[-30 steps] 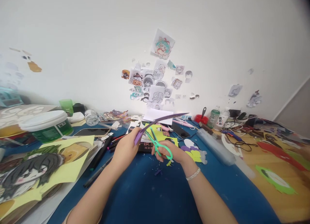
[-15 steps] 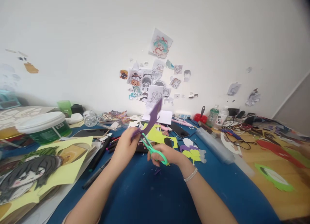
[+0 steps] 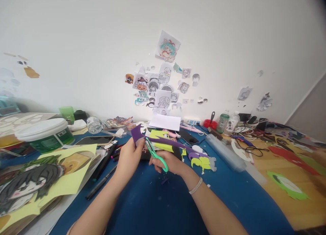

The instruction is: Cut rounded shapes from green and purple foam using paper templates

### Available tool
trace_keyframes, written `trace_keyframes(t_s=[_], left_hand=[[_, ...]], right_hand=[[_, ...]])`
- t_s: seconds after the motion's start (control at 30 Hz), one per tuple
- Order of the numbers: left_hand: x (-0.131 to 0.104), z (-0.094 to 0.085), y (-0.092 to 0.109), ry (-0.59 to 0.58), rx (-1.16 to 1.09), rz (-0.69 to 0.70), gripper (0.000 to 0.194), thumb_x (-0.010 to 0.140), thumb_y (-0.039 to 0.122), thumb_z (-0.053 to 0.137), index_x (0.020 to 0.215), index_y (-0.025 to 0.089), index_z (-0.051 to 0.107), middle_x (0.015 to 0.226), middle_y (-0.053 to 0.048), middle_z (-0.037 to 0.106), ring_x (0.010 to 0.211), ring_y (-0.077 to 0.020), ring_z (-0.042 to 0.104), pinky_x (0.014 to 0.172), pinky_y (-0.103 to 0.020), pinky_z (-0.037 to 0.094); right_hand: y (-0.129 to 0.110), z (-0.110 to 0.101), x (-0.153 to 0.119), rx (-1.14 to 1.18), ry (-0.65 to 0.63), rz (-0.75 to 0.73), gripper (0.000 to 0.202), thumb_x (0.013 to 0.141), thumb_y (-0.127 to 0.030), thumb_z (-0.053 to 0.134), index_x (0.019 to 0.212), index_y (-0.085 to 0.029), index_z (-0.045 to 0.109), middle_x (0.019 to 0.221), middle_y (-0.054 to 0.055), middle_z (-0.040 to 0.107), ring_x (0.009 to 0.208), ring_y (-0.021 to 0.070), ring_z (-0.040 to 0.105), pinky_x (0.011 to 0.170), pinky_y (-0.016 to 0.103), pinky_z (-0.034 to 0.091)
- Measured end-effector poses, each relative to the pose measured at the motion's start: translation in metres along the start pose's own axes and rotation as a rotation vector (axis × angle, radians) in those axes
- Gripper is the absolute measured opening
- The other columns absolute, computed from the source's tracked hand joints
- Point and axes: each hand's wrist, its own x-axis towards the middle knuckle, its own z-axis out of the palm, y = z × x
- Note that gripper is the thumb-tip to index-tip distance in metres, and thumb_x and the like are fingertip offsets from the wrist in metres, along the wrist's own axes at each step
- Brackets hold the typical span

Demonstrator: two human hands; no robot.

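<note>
- Your left hand [image 3: 130, 156] has its fingers closed on a dark purple paper piece [image 3: 137, 134], pinching it above the worktop; its long, narrow strip reaches off to the right.
- Your right hand [image 3: 169, 161] has its fingers curled around the looped handle of the mint-green scissors [image 3: 163, 162], whose tips point up and left, close to the purple paper beside your left thumb. How far apart the blades are, you cannot tell here.
- Below your right hand, small purple scraps [image 3: 165, 181] lie on the blue-covered worktop [image 3: 158, 211].
- Right of that hand lies a cluster of purple, yellow-green and white paper cut-outs [image 3: 202, 160], near a long clear plastic roll [image 3: 225, 154].
- To your left are black markers [image 3: 98, 187], a yellow sheet with a dark-haired cartoon figure [image 3: 76, 172], and a white-lidded green plastic tub [image 3: 54, 142].
</note>
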Motion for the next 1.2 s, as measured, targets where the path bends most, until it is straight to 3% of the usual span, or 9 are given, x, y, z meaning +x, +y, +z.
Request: trace_keyframes(t_s=[0.17, 0.33, 0.57, 0.83, 1.2], left_hand=[[0.002, 0.003, -0.001, -0.178, -0.292, -0.068, 0.032, 0.079, 0.043, 0.042, 0.059, 0.018, 0.047, 0.053, 0.002, 0.053, 0.048, -0.0128, 0.046, 0.049, -0.023, 0.036], [0.002, 0.004, 0.0, -0.17, -0.185, -0.022, 0.033, 0.079, 0.041, 0.042, 0.054, 0.019, 0.04, 0.047, 0.004, 0.046, 0.048, -0.0126, 0.044, 0.048, -0.023, 0.032], [0.0, 0.01, 0.0, -0.171, -0.204, -0.016, 0.026, 0.076, 0.04, 0.046, 0.087, 0.017, 0.052, 0.076, -0.004, 0.062, 0.074, -0.0219, 0.056, 0.06, -0.028, 0.041], [-0.004, 0.017, 0.003, -0.102, -0.371, -0.115, 0.023, 0.071, 0.039, 0.052, 0.062, 0.019, 0.046, 0.046, 0.005, 0.044, 0.046, -0.0125, 0.043, 0.047, -0.023, 0.034], [-0.009, 0.014, 0.02, -0.214, -0.636, -0.177, 0.033, 0.075, 0.038, 0.049, 0.052, 0.02, 0.033, 0.042, 0.009, 0.032, 0.043, -0.0076, 0.03, 0.045, -0.02, 0.027]], right_hand=[[-0.004, -0.001, -0.003, 0.041, 0.016, 0.0, 0.04, 0.079, -0.052, 0.049, 0.078, -0.012, 0.057, 0.052, -0.003, 0.048, 0.049, 0.0083, 0.044, 0.052, 0.022, 0.036], [-0.007, 0.001, -0.005, 0.033, 0.032, -0.015, 0.038, 0.08, -0.05, 0.047, 0.077, -0.013, 0.056, 0.053, -0.002, 0.048, 0.049, 0.0086, 0.044, 0.053, 0.023, 0.038], [-0.009, 0.004, -0.003, 0.019, 0.111, -0.007, 0.038, 0.077, -0.048, 0.053, 0.06, -0.015, 0.045, 0.053, -0.003, 0.045, 0.05, 0.0083, 0.043, 0.051, 0.022, 0.035], [-0.003, 0.006, 0.001, 0.068, 0.168, -0.038, 0.036, 0.076, -0.047, 0.055, 0.062, -0.016, 0.044, 0.05, -0.005, 0.038, 0.047, 0.0069, 0.036, 0.047, 0.022, 0.031], [0.001, 0.009, 0.005, 0.06, 0.211, -0.131, 0.038, 0.078, -0.049, 0.052, 0.061, -0.015, 0.046, 0.05, -0.004, 0.04, 0.047, 0.0075, 0.037, 0.048, 0.022, 0.032]])
